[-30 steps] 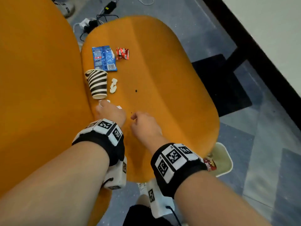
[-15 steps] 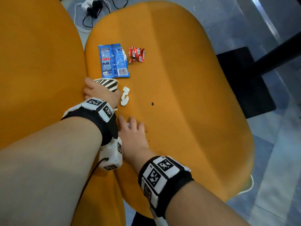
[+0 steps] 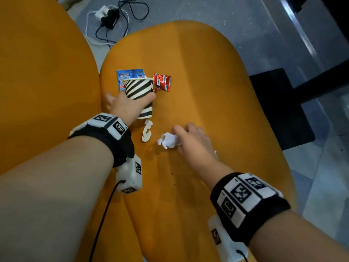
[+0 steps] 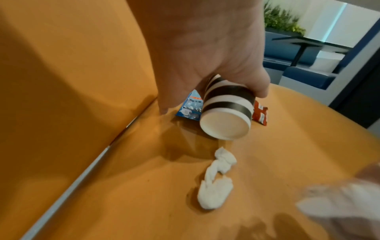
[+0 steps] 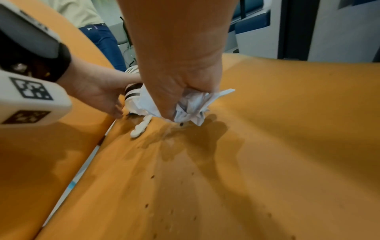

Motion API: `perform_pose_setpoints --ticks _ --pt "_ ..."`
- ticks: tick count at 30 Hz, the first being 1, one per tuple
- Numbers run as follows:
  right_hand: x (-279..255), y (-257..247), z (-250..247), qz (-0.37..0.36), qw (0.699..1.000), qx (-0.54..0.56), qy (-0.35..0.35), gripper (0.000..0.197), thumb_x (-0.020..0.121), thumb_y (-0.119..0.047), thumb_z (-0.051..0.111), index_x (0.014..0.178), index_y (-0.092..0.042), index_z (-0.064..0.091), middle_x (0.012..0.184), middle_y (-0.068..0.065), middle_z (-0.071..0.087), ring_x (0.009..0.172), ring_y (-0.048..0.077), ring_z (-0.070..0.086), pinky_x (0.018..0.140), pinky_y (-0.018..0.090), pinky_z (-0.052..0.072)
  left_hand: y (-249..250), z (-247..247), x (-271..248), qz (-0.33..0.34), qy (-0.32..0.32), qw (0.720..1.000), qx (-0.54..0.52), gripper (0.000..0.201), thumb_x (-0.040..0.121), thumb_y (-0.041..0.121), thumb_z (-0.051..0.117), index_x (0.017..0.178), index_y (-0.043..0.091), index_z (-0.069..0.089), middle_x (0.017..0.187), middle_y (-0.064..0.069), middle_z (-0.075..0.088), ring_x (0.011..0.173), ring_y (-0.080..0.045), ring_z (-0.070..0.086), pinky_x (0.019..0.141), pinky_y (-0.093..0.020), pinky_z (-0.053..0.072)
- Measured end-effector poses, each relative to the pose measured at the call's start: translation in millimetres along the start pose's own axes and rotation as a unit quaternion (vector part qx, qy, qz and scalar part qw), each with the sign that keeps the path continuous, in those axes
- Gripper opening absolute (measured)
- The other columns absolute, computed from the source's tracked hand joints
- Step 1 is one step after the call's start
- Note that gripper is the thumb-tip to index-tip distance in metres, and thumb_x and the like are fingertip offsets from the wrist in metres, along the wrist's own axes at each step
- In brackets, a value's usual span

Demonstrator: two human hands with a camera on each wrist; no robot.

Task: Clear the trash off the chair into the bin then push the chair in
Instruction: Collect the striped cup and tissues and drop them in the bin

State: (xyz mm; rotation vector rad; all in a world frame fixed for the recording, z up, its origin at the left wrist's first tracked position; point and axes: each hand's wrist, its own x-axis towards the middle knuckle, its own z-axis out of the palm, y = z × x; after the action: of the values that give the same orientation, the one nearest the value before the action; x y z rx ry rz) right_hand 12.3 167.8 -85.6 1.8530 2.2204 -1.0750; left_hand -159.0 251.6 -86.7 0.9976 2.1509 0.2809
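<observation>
**A:** What are your fingers on right now?

**B:** Your left hand (image 3: 127, 106) has its fingers (image 4: 258, 84) curled round the black-and-white striped paper cup (image 3: 140, 95). The cup is tipped, its rim away from you and its white base (image 4: 225, 126) towards your wrist, lifted just above the orange chair seat (image 3: 207, 91). Your right hand (image 3: 192, 138) has its fingers (image 5: 197, 81) bunched tight on a crumpled white paper wad (image 3: 168, 141), pinched just above the seat.

**A:** And what lies around them?

**B:** Between your two hands, a twisted white tissue scrap (image 3: 147, 130) lies loose on the seat, just below the cup's base and left of the wad. Beyond the cup, a blue snack wrapper (image 3: 124, 76) lies flat, partly hidden behind the cup's rim. A red candy wrapper (image 3: 162, 82) lies just right of the cup. A few dark crumbs (image 5: 152, 176) dot the seat nearer you.

**A:** Anything crowding the hands?

**B:** The orange chair back (image 3: 43, 82) rises right beside your left hand. On the grey floor past the seat lie a power strip and black cables (image 3: 113, 17). From your right wrist, a person in blue trousers (image 5: 107, 43) shows behind the chair. No bin shows in any view.
</observation>
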Motion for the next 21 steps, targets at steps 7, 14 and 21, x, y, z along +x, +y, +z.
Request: perform_pose_setpoints --ticks 7,14,21 --pt "11.0 5.0 3.2 0.036 0.999 0.012 0.033 0.039 0.081 -0.002 0.049 0.113 -0.024 0.046 0.113 0.006 0.043 0.105 0.029 0.042 0.081 0.037 0.036 1.1 2.1 12.2 -0.006 -0.004 0.998 0.061 0.094 0.066 0.064 0.067 0.141 0.017 0.035 0.155 -0.007 0.012 0.141 -0.032 0.017 0.115 -0.045 0.02" --pt "16.8 -0.6 -2.9 0.043 0.997 0.022 0.054 0.034 0.084 -0.005 0.051 0.111 -0.026 0.045 0.117 0.005 0.044 0.107 0.028 0.043 0.087 0.041 0.042 -5.7 7.3 15.7 0.008 -0.019 0.999 0.026 0.089 0.06 0.06 0.075 0.133 0.017 0.044 0.139 -0.008 0.039 0.13 -0.029 0.036 0.107 -0.039 0.031" --pt "15.5 12.2 -15.9 0.075 0.993 0.025 0.088 0.031 0.088 -0.012 0.053 0.117 -0.022 0.045 0.12 0.008 0.045 0.114 0.029 0.043 0.089 0.042 0.042 -5.1 10.5 0.2 0.024 0.018 0.996 -0.082 0.094 0.056 0.045 0.083 0.131 0.012 0.037 0.131 -0.007 0.048 0.123 -0.023 0.048 0.101 -0.038 0.044"
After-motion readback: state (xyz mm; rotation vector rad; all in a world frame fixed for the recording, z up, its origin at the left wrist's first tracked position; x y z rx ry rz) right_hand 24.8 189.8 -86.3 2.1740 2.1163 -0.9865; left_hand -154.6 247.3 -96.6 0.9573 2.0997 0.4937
